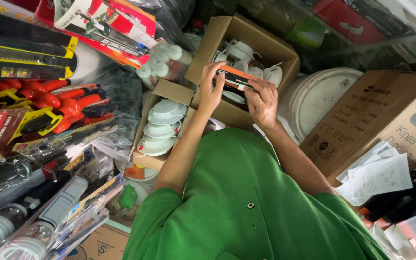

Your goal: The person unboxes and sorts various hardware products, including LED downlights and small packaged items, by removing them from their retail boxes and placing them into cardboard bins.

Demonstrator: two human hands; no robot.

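Both hands are up over the open cardboard box (266, 45), and between them we hold a small flat orange-and-black packet (237, 78). Our left hand (211, 89) has its fingers clenched round the packet's left end; our right hand (262, 102) grips the right end from below, thumb across the top. The packet hangs just above the box's near wall, over the white round light fittings (239, 52) inside. A second open box (164, 123) beside it holds a stack of the same white fittings.

So far, as we judge it, one packet is out and in hand; the fittings in both boxes lie untouched.

From this single head view, the packet's face is mostly covered by our fingers, so what it contains is probably a small part, but we cannot tell. Our green shirt (246, 202) hides whatever lies below.
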